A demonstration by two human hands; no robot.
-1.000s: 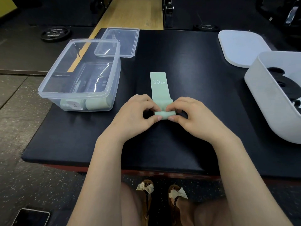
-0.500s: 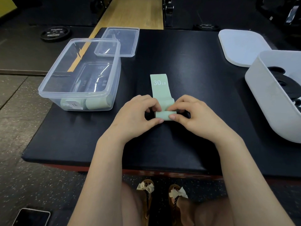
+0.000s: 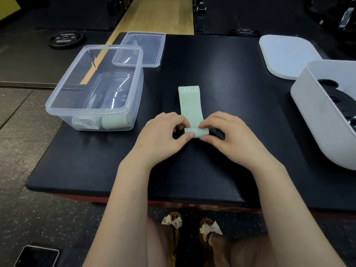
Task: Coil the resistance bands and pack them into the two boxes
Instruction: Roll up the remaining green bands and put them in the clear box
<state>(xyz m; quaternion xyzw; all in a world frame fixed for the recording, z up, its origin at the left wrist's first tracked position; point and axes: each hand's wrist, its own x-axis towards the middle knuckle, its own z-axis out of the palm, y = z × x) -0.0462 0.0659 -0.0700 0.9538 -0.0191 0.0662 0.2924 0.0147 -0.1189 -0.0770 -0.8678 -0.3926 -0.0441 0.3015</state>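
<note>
Two rolled bands, as far as you can make out, already lie in the clear plastic box (image 3: 92, 89) at the left of the counter (image 3: 221, 74), pale green like the one you are working, one of them carrying a white tag. Its clear lid (image 3: 140, 49) lies just behind it. On the right, the white box (image 3: 316, 120) holds dark coiled shapes, probably black bands, though how many you cannot tell; its white lid (image 3: 287, 54) rests flat behind it.

Your current piece is the mint-green 30 LB band (image 3: 190, 105), lying lengthwise in the middle of the counter. Only its near end is rolled so far, a small tight coil, while most of its length is flat, with the printed end farthest from you. Your left hand (image 3: 163, 139) pinches the left end of the coil between thumb and forefinger, and your right hand (image 3: 225, 137) pinches the right end the same way; both grips are closed on the band.

You look well into the job, judging by the filled boxes. What remains is rolling this band up to the printed end, placing it in the clear box with its green mates, and likely fitting both lids.
</note>
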